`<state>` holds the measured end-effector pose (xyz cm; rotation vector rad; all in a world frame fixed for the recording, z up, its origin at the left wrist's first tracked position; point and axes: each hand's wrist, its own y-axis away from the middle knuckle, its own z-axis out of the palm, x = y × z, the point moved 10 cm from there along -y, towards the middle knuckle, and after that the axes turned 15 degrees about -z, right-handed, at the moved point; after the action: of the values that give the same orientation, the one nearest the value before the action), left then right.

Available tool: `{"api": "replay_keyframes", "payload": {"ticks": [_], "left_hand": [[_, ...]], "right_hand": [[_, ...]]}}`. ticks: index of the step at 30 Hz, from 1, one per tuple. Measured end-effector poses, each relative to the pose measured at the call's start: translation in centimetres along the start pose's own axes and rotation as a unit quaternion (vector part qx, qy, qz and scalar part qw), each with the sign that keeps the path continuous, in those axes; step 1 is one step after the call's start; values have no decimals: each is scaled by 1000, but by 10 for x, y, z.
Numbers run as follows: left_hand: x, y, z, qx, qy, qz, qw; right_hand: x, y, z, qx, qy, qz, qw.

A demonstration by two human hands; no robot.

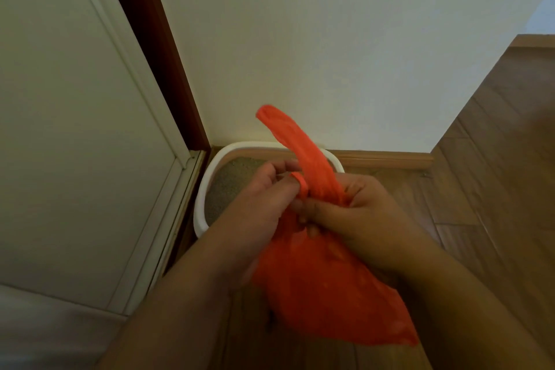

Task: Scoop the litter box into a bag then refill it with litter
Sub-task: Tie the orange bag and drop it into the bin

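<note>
An orange plastic bag (324, 288) hangs bulging between my hands in the middle of the view. My left hand (264, 198) pinches one twisted orange strip of the bag at its neck. My right hand (357, 213) grips the gathered neck, and a long orange handle sticks up from it toward the wall. Behind my hands a white litter box (207, 180) stands on the floor in the corner, with grey-brown litter (228, 186) inside. My hands and the bag hide most of the box.
A white wall (330, 39) rises behind the box. A white door panel (75, 129) with a dark red-brown frame (159, 54) stands at the left. Wooden floor (495, 159) and a wooden skirting board (390, 159) extend to the right.
</note>
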<state>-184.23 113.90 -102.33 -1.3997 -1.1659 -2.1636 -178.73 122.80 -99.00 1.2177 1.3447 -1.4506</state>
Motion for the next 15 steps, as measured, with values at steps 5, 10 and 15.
{"api": "replay_keyframes", "payload": {"ticks": [5, 10, 15], "left_hand": [[-9, 4, 5, -46, -165, -24, 985], [-4, 11, 13, -3, -335, 45, 941], [17, 18, -8, 119, -187, 106, 969]], "right_hand": [[5, -3, -31, 182, -178, 20, 967], [9, 0, -57, 274, -200, 46, 940], [18, 10, -74, 252, -37, 105, 961]]}}
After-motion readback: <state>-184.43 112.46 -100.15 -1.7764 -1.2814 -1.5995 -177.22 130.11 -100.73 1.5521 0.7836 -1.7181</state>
